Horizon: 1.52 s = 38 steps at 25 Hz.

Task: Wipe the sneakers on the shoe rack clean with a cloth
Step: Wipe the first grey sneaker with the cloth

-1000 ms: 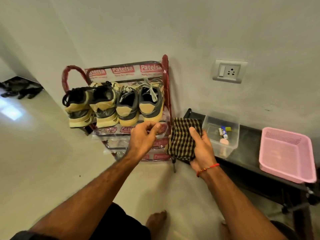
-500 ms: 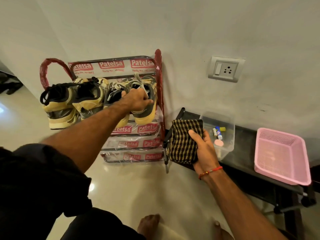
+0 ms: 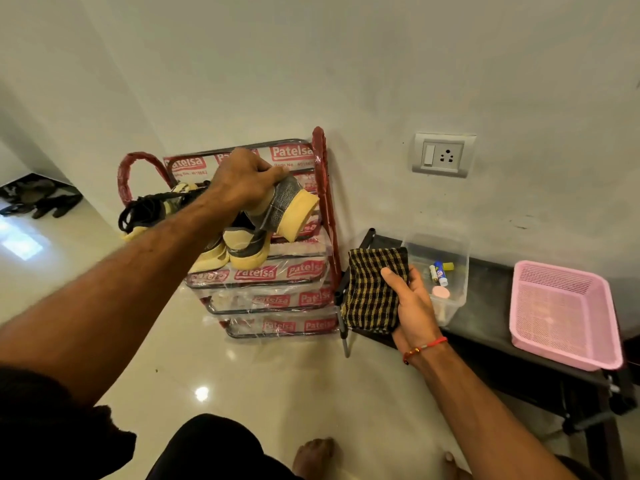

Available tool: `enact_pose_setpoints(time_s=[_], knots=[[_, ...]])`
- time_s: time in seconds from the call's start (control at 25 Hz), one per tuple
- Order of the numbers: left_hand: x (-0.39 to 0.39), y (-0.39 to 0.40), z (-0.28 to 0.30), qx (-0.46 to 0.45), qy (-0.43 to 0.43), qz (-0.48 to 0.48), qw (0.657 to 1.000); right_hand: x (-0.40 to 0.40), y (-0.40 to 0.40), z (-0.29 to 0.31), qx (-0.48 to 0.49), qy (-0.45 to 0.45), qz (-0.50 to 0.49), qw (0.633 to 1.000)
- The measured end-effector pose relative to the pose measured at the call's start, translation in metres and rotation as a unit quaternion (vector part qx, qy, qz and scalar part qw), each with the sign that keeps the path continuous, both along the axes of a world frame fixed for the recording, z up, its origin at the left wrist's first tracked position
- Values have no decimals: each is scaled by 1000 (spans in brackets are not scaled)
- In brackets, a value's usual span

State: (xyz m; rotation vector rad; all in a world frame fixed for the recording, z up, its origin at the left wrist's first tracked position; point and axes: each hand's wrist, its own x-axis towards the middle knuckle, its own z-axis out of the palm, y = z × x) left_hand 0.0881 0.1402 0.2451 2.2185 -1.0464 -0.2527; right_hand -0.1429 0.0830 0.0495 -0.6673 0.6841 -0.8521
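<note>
My left hand (image 3: 242,178) grips a grey and yellow sneaker (image 3: 287,209) and holds it tilted, heel down, just above the top shelf of the red shoe rack (image 3: 325,209). Other yellow and grey sneakers (image 3: 242,247) sit on that shelf, partly hidden by my forearm, and one with black laces (image 3: 145,209) is at the left end. My right hand (image 3: 412,306) holds a folded black and yellow checked cloth (image 3: 370,289) to the right of the rack, apart from the shoes.
A low black bench (image 3: 485,306) stands right of the rack against the wall. On it are a clear plastic box (image 3: 450,251) with small items and a pink basket (image 3: 561,313). A wall socket (image 3: 443,155) is above. My bare feet (image 3: 311,455) are on the glossy floor.
My left hand went from the shelf's front edge up onto the rightmost sneaker, took hold of it and lifted it off the shelf, tilting it. My right hand kept the cloth where it was.
</note>
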Motion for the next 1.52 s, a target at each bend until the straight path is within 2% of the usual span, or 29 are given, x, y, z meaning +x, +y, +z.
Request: enact_pose_setpoints(time_s=[0.2,0.32,0.4,0.52,0.64,0.72,0.76,0.84,0.92,0.96,1.04,1.12,1.2,1.28,1.4,1.52], knots=[[-43,36,28,-30,83,5,996,-14,-3,4,-5,8,-22,1000],[-68,51,9,-20,188,1,982,-22,-8,4,-6,13,-42,999],[-81,59,-23,-25,289,-9,957,-30,-14,2,-11,20,-57,998],[-95,64,-87,-30,434,-9,901,-45,-23,1,-59,61,-77,993],[-106,58,-148,-37,550,11,835,-60,-29,-1,-173,153,-108,967],[-112,54,-181,-66,609,32,790,-70,-30,-6,-314,245,-120,910],[-116,52,-195,-79,631,42,771,-75,-27,-8,-400,296,-108,861],[-124,47,-214,-93,663,57,741,-73,-13,-16,-563,373,-50,736],[-129,40,-225,-110,673,65,728,-57,19,-39,-656,442,24,611],[-130,37,-228,-123,674,66,726,-49,36,-50,-672,471,45,570],[-130,32,-229,-145,675,73,720,-42,49,-64,-678,496,66,538],[-132,28,-233,-159,672,64,720,-43,30,-67,-691,499,35,522],[-141,26,-235,-158,657,43,736,-42,12,-63,-661,494,-8,564],[-147,25,-235,-155,634,32,757,-35,10,-60,-642,473,-3,604],[-154,27,-240,-164,600,3,783,-42,9,-57,-659,460,2,595],[-157,27,-242,-172,544,-46,820,-46,0,-50,-639,465,-36,611]])
